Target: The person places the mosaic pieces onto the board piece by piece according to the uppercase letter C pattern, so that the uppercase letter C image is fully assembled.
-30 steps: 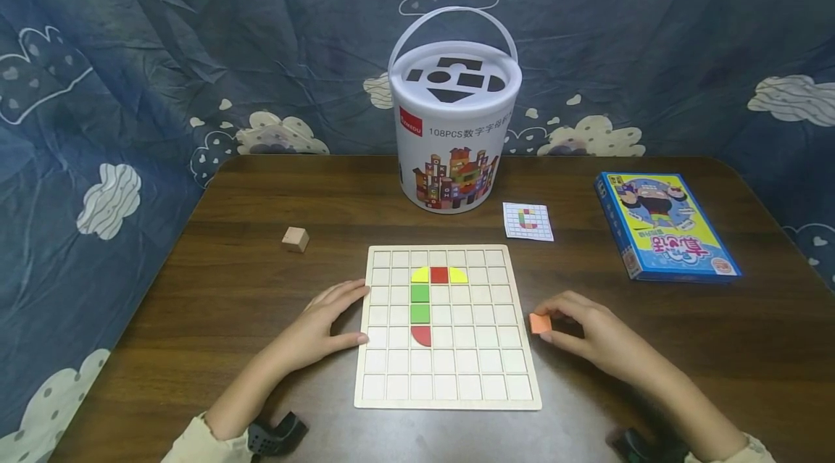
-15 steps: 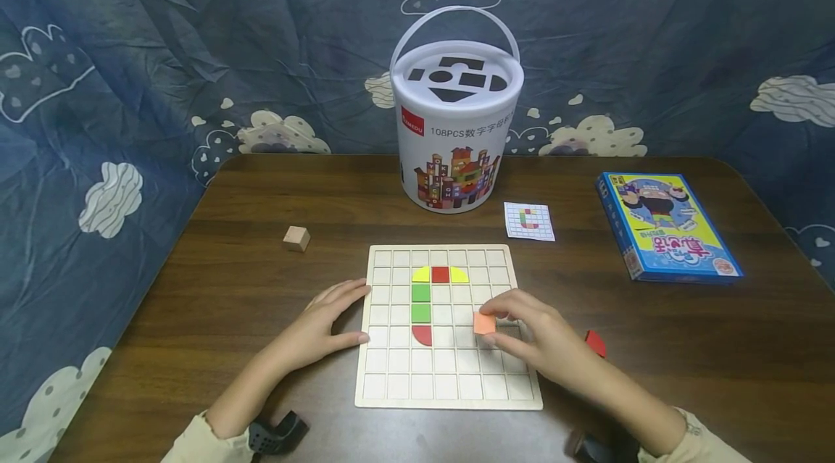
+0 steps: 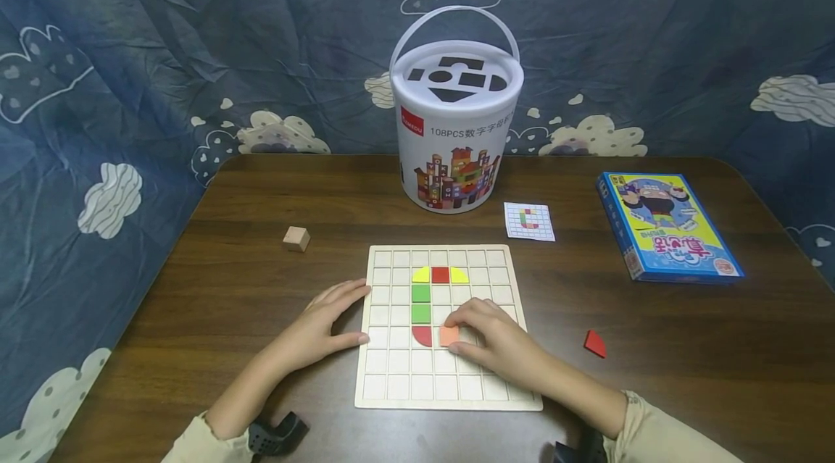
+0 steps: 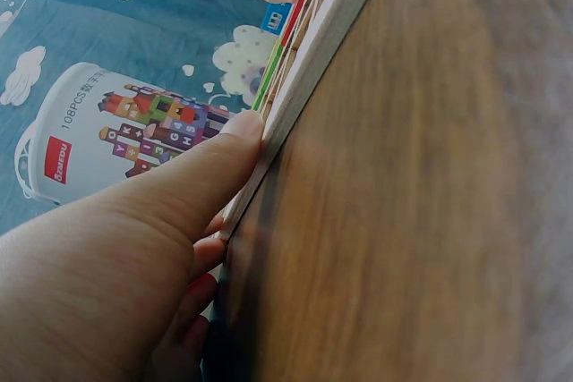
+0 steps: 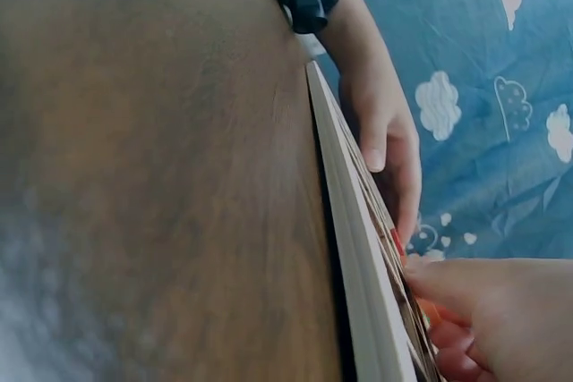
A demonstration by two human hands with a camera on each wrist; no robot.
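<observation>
My right hand (image 3: 499, 347) pinches an orange square tile (image 3: 448, 337) between thumb and fingers, at a cell of the wooden grid board (image 3: 480, 385). Just left of it sits a red quarter-round tile (image 3: 422, 335) in its cell. Above that come two green square tiles (image 3: 420, 303), then a yellow quarter-round tile (image 3: 420, 275), a red square tile (image 3: 440, 274) and another yellow quarter-round (image 3: 459, 275). Along the board's left edge, my left hand (image 3: 322, 329) touches the rim with thumb and fingertips. The left wrist view shows that thumb (image 4: 235, 136) against the rim.
A loose red quarter-round tile (image 3: 594, 344) lies right of the board. Behind the board are a small patterned card (image 3: 529, 222) and a white block bucket (image 3: 452, 137). A plain wooden block (image 3: 296, 239) stands at left, and a blue-yellow box (image 3: 668, 227) at right.
My right hand has carried the orange tile leftward from beside the board to the cell by the red quarter-round. The loose red quarter-round has come into sight. My left hand has stayed put.
</observation>
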